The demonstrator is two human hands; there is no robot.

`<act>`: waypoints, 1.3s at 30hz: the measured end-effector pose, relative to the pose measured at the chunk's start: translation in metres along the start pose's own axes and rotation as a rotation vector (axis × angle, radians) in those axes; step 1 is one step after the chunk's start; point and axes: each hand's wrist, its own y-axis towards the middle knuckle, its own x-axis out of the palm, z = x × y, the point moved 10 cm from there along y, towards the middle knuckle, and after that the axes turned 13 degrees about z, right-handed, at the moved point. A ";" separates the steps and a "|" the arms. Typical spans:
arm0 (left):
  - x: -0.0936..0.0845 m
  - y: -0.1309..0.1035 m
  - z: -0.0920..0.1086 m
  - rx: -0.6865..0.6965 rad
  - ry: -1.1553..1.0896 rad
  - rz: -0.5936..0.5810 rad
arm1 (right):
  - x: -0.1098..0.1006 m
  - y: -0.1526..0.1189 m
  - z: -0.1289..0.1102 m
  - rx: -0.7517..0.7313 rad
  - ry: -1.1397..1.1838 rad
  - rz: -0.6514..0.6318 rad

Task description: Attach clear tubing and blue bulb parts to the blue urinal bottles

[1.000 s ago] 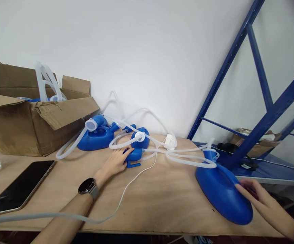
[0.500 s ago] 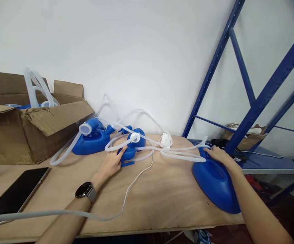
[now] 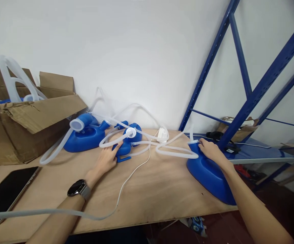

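counter (image 3: 147, 189) of pale wood carries an open cardboard box (image 3: 30, 144) at its left and, by its right edge, a blue jug (image 3: 210, 178), at whose neck (image 3: 194, 146) the right grip (image 3: 211, 151) lies bent, how firmly closed i cannot tell. further left, the left grip (image 3: 107, 158) rests half-spread on a smaller blue piece (image 3: 123, 149), any clasp unclear, with whitish tubing (image 3: 180, 155) beside it, then a little white block (image 3: 162, 135).

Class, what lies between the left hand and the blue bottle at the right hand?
Head view: a small blue part, a thin white cord and looped tubing.
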 end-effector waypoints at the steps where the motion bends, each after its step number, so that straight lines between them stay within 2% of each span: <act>1: 0.001 0.000 -0.001 -0.003 0.001 -0.005 | -0.001 -0.004 -0.006 -0.034 0.025 -0.008; 5: 0.006 -0.001 -0.003 -0.007 -0.001 -0.015 | -0.009 -0.018 -0.026 -0.145 0.150 -0.039; 9: 0.005 -0.001 -0.003 -0.007 0.000 0.006 | -0.016 -0.025 -0.037 -0.180 0.260 -0.048; 12: 0.004 -0.001 -0.002 0.005 0.006 0.017 | -0.019 -0.028 -0.038 -0.139 0.364 -0.067; 18: 0.007 -0.003 -0.003 0.014 0.031 0.003 | -0.018 -0.037 -0.045 0.000 0.870 -0.245; 21: 0.008 -0.004 -0.004 0.011 0.039 -0.010 | -0.020 -0.039 -0.047 0.047 0.887 -0.267; 27: 0.009 -0.004 -0.005 -0.002 0.017 -0.014 | -0.025 -0.042 -0.055 0.035 0.888 -0.307; 32: 0.012 -0.004 -0.005 0.002 0.028 -0.041 | -0.019 -0.049 -0.072 0.041 0.967 -0.395; 36: 0.003 -0.001 0.002 0.020 0.070 -0.050 | -0.019 -0.050 -0.079 0.062 0.919 -0.380; 39: -0.011 0.006 0.009 0.017 0.121 -0.053 | -0.018 -0.052 -0.083 0.026 0.879 -0.378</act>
